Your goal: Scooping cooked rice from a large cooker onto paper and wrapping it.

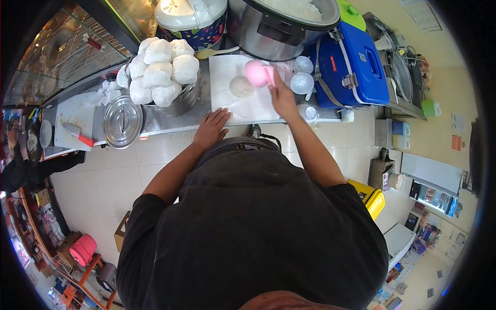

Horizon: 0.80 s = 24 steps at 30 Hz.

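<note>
My right hand (282,97) grips the handle of a pink plastic cup (256,73), its rounded bottom facing the camera. The cup is over white wrapping paper (228,110), beside a flat round patch of white rice (241,86). My left hand (212,128) lies flat at the paper's lower left edge, holding nothing. Beyond the paper stands a large steel rice cooker (267,33) with white rice (294,8) inside. Left of the paper, several white paper-wrapped bundles (158,73) are heaped on a steel pot (185,100).
Small white cups (302,83) and a blue cooler box (362,73) stand to the right. A patterned rice cooker (192,29) is at the back. Leftward lie a glass lid (123,122) and a red-handled knife (79,134) on a cutting board (73,112). Another person (23,166) is at far left.
</note>
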Tool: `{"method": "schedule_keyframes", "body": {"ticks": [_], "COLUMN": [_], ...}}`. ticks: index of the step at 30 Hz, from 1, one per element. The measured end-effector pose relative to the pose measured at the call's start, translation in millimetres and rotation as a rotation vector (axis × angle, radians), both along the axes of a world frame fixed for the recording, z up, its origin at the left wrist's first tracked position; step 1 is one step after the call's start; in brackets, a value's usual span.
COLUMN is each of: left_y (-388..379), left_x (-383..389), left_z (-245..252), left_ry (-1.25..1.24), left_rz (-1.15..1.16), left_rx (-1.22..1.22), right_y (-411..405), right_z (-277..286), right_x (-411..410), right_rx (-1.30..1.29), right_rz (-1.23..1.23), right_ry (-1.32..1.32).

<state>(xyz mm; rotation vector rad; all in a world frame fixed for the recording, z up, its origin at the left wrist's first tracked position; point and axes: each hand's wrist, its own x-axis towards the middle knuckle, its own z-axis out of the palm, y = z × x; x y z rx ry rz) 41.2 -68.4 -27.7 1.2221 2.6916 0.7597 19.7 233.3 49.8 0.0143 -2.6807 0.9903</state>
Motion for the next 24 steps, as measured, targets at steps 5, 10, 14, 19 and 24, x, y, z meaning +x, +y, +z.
{"method": "schedule_keyframes", "body": {"ticks": [5,10,14,19,24], "left_y": [8.2,27.8,44.3,56.1,63.5], "left_x": [-0.2,-11.3,-26.6,-47.3,-59.1], "left_z": [-2.9,13.4,18.5,18.6,33.4], "left_ry": [0.085,0.075,0.132,0.156,0.102], "left_rz": [0.055,0.124,0.24,0.269,0.381], "left_rx": [-0.123,-0.114,-0.017,0.022,0.181], "right_y": [73.8,125.3,126.2,109.0,55.3], "right_z": [35.5,34.0,34.2,29.9,18.1], "right_x": [-2.9,-1.5,-9.2,-10.1,11.8], "right_rx": [0.137,0.241,0.271,0.398,0.23], "right_rz": [-0.274,-0.346,-0.378,-0.09,0.433], "right_ry": [0.209,0.084,-0.058,0.221,0.034]}}
